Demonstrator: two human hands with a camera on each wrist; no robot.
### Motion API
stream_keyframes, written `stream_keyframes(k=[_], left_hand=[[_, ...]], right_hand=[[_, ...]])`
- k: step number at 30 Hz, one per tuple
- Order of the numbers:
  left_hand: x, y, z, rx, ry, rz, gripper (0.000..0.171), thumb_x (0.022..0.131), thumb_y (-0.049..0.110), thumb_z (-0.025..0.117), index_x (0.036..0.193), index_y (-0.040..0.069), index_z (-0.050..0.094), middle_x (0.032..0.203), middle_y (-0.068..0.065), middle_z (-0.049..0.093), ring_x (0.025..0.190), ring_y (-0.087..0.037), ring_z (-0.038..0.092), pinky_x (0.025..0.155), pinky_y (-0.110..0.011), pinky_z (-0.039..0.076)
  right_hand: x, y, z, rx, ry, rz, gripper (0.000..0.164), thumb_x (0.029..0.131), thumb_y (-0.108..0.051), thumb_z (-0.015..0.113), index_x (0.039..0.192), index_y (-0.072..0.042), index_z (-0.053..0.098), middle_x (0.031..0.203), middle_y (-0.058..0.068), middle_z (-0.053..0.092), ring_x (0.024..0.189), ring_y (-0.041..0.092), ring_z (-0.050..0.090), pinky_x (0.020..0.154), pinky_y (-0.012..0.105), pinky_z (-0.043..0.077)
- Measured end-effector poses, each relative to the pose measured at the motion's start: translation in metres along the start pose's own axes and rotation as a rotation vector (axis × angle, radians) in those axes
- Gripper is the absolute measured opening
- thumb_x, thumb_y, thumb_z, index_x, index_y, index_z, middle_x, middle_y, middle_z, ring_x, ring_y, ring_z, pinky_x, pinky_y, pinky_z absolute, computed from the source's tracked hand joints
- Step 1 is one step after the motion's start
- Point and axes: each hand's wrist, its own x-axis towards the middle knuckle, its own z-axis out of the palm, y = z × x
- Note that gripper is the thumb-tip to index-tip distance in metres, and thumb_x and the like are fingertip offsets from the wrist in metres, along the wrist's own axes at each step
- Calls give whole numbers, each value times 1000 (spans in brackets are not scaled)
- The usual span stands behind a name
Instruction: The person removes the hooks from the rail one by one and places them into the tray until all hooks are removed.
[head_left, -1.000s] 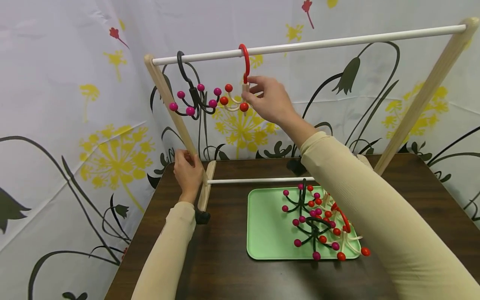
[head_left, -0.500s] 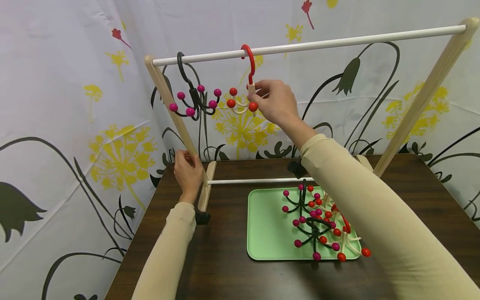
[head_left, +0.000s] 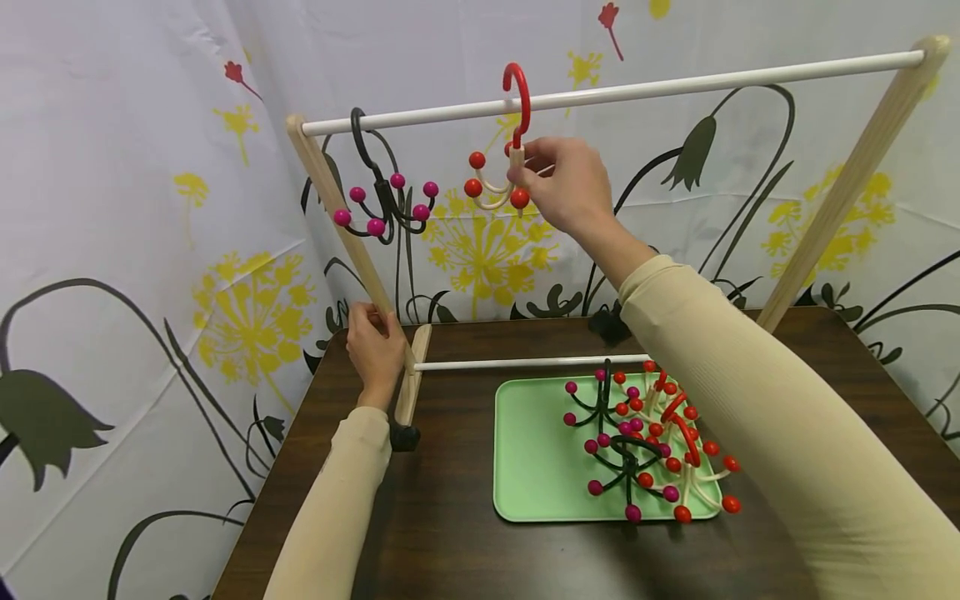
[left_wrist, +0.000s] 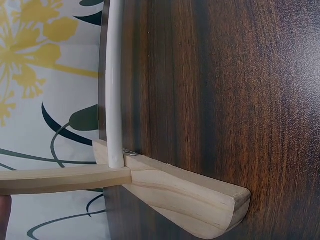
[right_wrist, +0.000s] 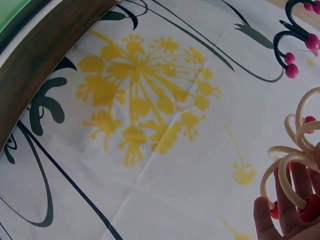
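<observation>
My right hand (head_left: pixel 566 182) pinches the cream stem of a small multi-arm hanger (head_left: pixel 517 160) with a red hook and red ball tips. Its hook rises above the white top rail (head_left: pixel 637 95); whether the hook touches the rail I cannot tell. In the right wrist view, the hanger's curved cream arms (right_wrist: pixel 285 175) lie over the fingers. To the left, a black hanger (head_left: pixel 384 200) with magenta ball tips hangs from the rail. Low on the wooden rack's left post (head_left: pixel 352 242), my left hand (head_left: pixel 375 350) grips the wood, its fingers partly hidden behind it.
A green tray (head_left: pixel 517 483) lies on the dark wooden table (head_left: pixel 442 533), bearing several black hangers (head_left: pixel 628 458) and cream hangers (head_left: pixel 688 475) tangled at its right side. The rack's lower white bar (head_left: pixel 510 362) runs behind it. A flower-printed curtain (head_left: pixel 247 167) hangs behind.
My right hand has moved right and lifted the red-hooked hanger, so its hook stands higher over the rail than before. My left hand has stayed on the post.
</observation>
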Motion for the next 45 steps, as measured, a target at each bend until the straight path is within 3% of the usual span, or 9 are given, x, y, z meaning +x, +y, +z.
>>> stream_keyframes(k=[8,17,23,32,39,45], left_hand=[[0,-3,1,11,6,1,20,89,13,66,99,1,54,94,-16,57,80,-32,61,68,-49,47],[0,-5,3,13,12,12,19,89,14,66,99,2,54,93,-16,58,80,-32,62,68,-50,47],[0,-5,4,11,11,14,19,88,13,66,99,2,54,93,-15,58,81,-32,62,68,-51,47],[0,-3,3,10,17,1,20,88,14,65,99,2,54,93,-15,58,81,-32,62,67,-51,46],[0,-2,2,2,17,10,19,89,14,65,99,1,54,92,-16,58,79,-32,62,66,-50,46],[0,-2,2,7,6,5,19,89,12,65,99,0,54,92,-16,58,79,-32,61,67,-51,45]], right_hand=[[-13,2,-13,108,57,-12,28,93,-28,67,116,-13,71,105,-1,72,93,10,65,78,24,47],[-63,23,-7,182,45,3,29,89,-19,71,113,-3,69,103,11,72,92,23,70,74,32,54],[-101,44,15,185,-34,77,30,87,-17,73,110,1,67,99,13,72,88,25,71,68,35,56],[-141,70,57,143,-120,166,26,88,-18,72,111,-6,69,95,7,72,85,22,70,68,37,54],[-163,86,94,86,-132,193,19,84,-13,74,103,-9,72,88,2,73,77,18,70,66,37,51],[-182,109,123,27,-109,164,13,83,-9,74,96,-8,72,86,6,73,75,19,69,59,32,50]])
